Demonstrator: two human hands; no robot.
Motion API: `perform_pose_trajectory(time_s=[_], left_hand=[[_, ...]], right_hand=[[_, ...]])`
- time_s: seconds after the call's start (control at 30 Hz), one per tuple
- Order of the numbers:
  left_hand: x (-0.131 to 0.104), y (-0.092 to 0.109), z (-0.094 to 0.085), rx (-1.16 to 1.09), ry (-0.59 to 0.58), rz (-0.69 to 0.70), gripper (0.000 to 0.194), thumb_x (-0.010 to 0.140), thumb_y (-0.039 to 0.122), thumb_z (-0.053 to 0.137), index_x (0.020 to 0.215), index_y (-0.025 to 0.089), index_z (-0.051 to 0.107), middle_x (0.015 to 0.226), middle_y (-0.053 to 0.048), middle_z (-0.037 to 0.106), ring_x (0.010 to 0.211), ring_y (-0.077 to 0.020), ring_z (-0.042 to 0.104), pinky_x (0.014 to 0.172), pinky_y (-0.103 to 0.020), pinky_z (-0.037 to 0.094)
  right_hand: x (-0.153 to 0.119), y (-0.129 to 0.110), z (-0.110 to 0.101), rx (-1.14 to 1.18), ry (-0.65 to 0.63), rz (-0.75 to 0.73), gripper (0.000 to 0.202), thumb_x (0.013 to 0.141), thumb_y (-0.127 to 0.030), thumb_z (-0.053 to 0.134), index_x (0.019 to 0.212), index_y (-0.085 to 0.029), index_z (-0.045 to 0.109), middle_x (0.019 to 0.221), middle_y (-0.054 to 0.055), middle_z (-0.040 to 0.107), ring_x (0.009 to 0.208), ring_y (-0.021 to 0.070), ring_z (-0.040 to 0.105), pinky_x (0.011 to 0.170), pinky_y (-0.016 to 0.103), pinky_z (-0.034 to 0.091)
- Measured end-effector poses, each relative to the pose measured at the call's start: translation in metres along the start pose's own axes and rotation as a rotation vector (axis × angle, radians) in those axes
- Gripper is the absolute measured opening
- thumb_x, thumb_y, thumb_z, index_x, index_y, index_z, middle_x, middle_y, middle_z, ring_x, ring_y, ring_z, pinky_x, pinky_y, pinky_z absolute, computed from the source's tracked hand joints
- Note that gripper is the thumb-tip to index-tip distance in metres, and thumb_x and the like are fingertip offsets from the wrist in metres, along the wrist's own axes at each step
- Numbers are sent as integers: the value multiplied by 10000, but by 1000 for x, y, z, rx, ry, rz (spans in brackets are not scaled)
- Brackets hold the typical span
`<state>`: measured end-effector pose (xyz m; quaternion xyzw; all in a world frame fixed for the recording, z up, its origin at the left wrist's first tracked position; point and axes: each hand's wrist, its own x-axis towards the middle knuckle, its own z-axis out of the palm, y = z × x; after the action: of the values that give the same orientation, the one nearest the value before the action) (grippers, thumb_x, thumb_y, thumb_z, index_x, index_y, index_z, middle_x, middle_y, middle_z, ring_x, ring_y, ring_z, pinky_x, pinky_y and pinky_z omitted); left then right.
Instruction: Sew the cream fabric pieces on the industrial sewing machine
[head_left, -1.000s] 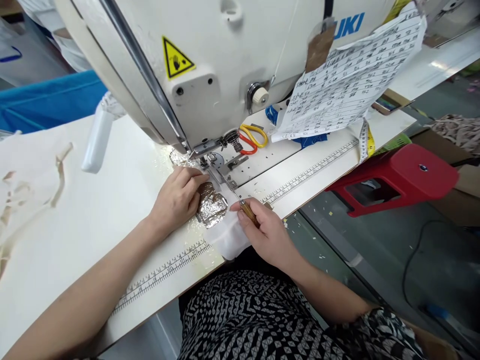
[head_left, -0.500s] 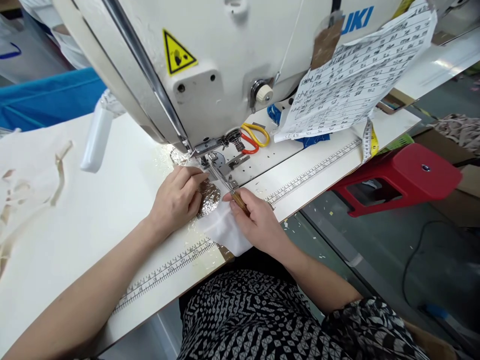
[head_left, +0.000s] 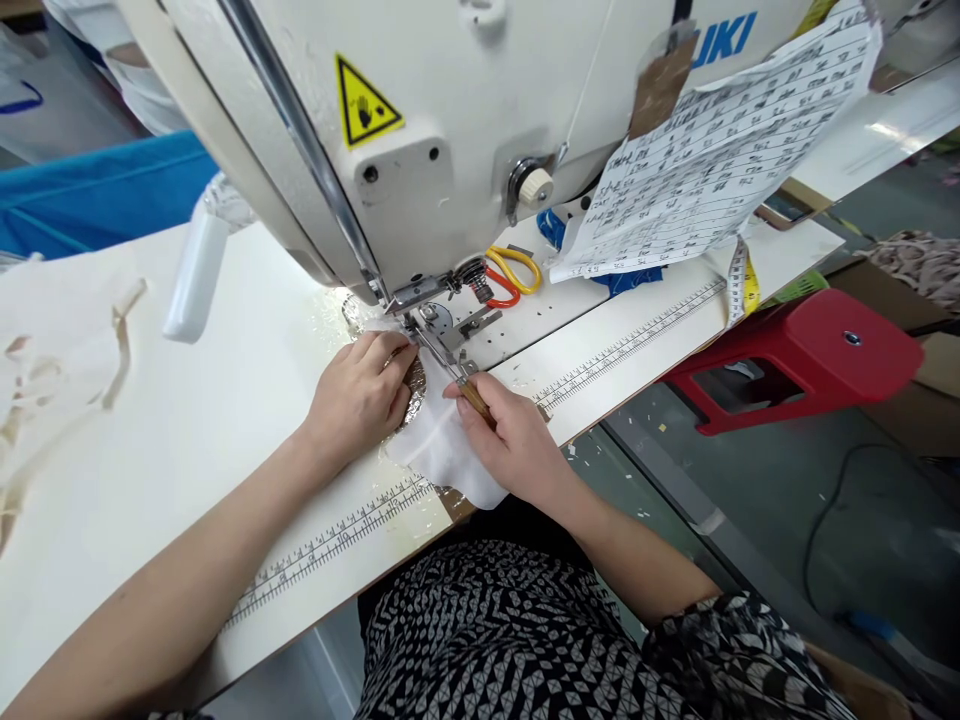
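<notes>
In the head view, a sewing machine [head_left: 450, 130] stands over the white table, its presser foot [head_left: 411, 322] down near a small piece of white fabric [head_left: 450, 445]. My left hand [head_left: 364, 385] is closed, its curled fingers pressing on the fabric's edge just left of the foot; the fingertips are partly hidden. My right hand [head_left: 510, 430] grips a wooden-handled awl [head_left: 475, 400], its metal shaft pointing up to the foot. The awl's tip is too small to make out. The fabric hangs down between both hands toward the table's front edge.
Scissors [head_left: 514, 275] with red and yellow handles lie behind the foot. Printed ruler strips [head_left: 630, 340] run along the table. A handwritten sheet [head_left: 727, 150] hangs from the machine. Cream fabric scraps [head_left: 120, 340] lie left. A red stool [head_left: 810, 350] stands right of the table.
The fabric has shifted slightly left, and less of the shiny patch shows beside my left hand. Both hands stay nearly in place; the view has moved a little.
</notes>
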<state>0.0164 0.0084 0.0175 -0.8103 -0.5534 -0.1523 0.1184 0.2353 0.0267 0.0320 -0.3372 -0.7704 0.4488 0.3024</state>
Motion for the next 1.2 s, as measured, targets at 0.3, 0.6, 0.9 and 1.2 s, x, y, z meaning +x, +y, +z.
perform_pose_trajectory(time_s=[0.3,0.6,0.9,1.2], left_hand=[[8,2,-1,-2,10,-19,313,928,234,414,1112,130,644,1057,-135,605,941,-256,553,772,-393,552],[19,-2,6,10,56,-190,295,975,298,415,879,181,669,905,-95,664,801,-216,587,573,-319,464],[16,-12,7,-485,169,-397,197,882,372,620,776,216,678,873,-13,685,822,-154,642,717,-291,513],[20,-12,4,-555,133,-485,236,855,417,628,735,216,652,844,-10,678,801,-155,629,707,-293,498]], right_hand=[[-12,-26,9,-87,-57,-278,268,970,-169,337,1138,-173,545,1003,89,675,887,205,640,764,323,524],[-30,-37,15,-151,-91,-443,326,969,-101,286,1159,-103,551,915,106,670,774,203,619,601,300,496],[-8,3,-3,-613,13,1,346,1031,-265,391,1300,-98,530,899,107,728,666,228,651,481,320,328],[9,10,7,-662,19,-68,303,1017,-177,406,1237,-142,611,996,106,726,738,214,656,476,319,321]])
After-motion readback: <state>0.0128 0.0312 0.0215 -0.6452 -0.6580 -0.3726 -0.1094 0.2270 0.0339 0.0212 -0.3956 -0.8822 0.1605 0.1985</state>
